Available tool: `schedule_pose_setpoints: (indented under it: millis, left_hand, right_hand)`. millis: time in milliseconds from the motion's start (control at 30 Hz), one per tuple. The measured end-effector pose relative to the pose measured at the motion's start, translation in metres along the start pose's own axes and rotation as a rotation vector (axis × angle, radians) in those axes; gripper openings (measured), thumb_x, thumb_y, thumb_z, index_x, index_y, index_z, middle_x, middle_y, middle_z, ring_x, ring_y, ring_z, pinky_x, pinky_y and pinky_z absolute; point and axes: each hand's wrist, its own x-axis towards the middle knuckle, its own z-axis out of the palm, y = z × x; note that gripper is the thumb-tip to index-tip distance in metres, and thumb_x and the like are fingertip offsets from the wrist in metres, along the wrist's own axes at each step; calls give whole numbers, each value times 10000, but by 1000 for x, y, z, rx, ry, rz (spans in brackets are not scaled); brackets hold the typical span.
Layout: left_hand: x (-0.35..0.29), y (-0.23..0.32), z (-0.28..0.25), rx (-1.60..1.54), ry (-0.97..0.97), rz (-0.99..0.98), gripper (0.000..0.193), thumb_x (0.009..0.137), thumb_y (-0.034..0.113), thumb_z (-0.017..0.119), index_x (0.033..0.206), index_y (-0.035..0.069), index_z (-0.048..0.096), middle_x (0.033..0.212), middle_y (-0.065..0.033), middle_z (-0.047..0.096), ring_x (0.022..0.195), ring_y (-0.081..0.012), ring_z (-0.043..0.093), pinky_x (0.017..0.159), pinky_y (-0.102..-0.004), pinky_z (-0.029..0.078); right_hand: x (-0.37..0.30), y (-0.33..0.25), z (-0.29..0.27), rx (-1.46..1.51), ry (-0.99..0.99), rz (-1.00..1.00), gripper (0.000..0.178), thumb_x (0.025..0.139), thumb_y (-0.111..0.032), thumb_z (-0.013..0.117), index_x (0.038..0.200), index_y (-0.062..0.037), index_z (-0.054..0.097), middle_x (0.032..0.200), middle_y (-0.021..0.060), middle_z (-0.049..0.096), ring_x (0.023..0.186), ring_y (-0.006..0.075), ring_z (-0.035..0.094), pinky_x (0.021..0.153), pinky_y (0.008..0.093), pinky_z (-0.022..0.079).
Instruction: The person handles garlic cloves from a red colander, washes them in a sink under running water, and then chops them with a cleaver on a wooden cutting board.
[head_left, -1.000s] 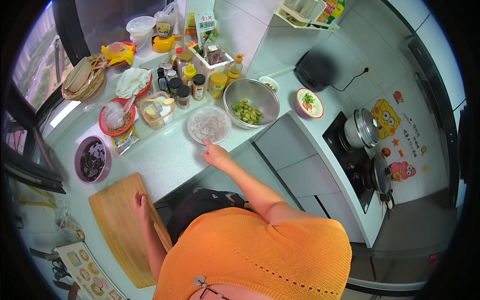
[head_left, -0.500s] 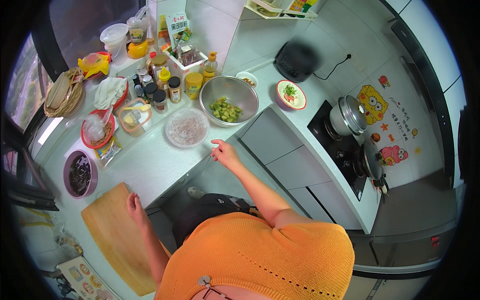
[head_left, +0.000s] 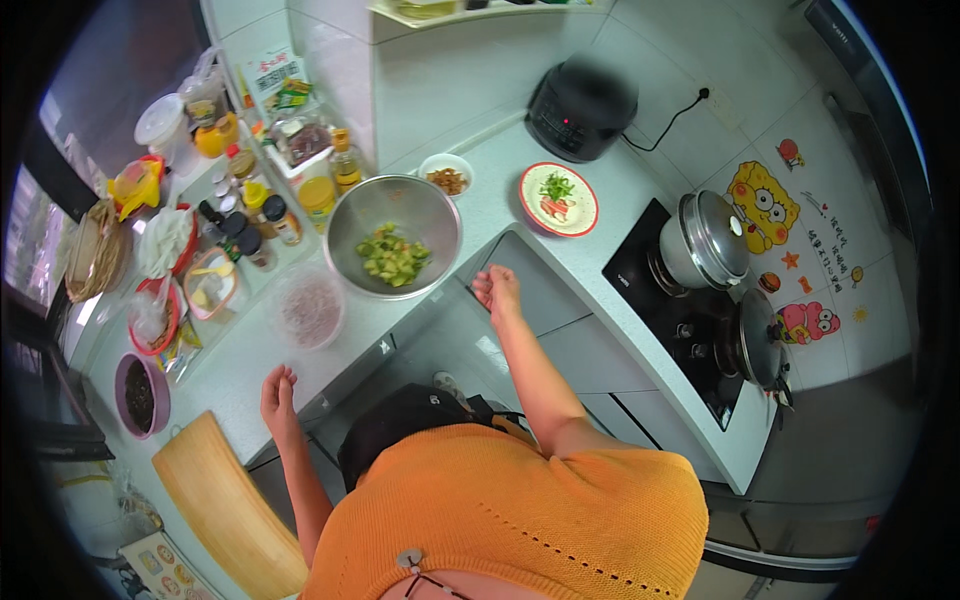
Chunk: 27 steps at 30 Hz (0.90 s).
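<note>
My left hand [head_left: 279, 395] is just past the counter's front edge, empty, its fingers loosely bent and apart. My right hand [head_left: 498, 292] is in the air in front of the corner cabinets, its fingers loosely curled with nothing seen in them. Nearest to it is a steel mixing bowl [head_left: 345, 225] on the corner counter, holding chopped green pieces [head_left: 394, 255]. Left of the bowl stands a round clear plastic tub [head_left: 308, 307] with pale pinkish contents. A wooden cutting board [head_left: 225, 500] lies on the counter below my left hand. Neither hand touches anything.
Behind the mixing bowl are a small white bowl [head_left: 447, 162] and a red-rimmed bowl [head_left: 576, 224] with green and pink toppings. A black cooker [head_left: 582, 112] stands farther back. To the right is a hob [head_left: 665, 310] with pots. Seasoning jars [head_left: 282, 220] and a purple basin [head_left: 142, 396] line the left.
The view has shifted toward the corner as my body turns right. My right hand has moved right, away from the tub. My left hand has come off the cutting board's edge.
</note>
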Motion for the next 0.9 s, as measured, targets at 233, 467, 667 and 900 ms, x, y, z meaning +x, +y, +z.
schedule_pose_setpoints:
  millis: [233, 467, 667, 900]
  left_hand:
    - [30, 24, 162, -18, -262, 68, 242, 940, 74, 505, 1150, -24, 574, 1042, -68, 616, 967, -138, 563, 893, -265, 422]
    - [25, 16, 225, -46, -397, 6, 224, 935, 75, 518, 1135, -8, 579, 1012, -37, 607, 933, -111, 551, 875, -250, 425]
    - [26, 9, 239, -35, -398, -1, 223, 940, 84, 518, 1135, -4, 580, 1005, -25, 608, 936, -107, 549, 872, -250, 426]
    - [22, 3, 235, -16, -367, 8, 217, 941, 85, 515, 1128, -5, 579, 1018, -27, 614, 938, -113, 559, 876, -256, 430]
  right_hand:
    - [105, -83, -83, 56, 237, -38, 281, 930, -376, 544, 990, -103, 519, 818, 36, 628, 586, 126, 622, 434, 237, 477]
    - [139, -114, -119, -104, 278, -16, 343, 890, -386, 611, 735, -90, 531, 632, 43, 608, 481, 122, 583, 363, 228, 383]
    - [150, -117, -127, -133, 268, -39, 251, 890, -281, 616, 793, -56, 560, 657, 74, 633, 470, 131, 585, 364, 220, 410]
    - [146, -128, -138, 80, 189, -203, 174, 884, -193, 571, 933, -26, 565, 727, 85, 656, 571, 147, 644, 437, 218, 497]
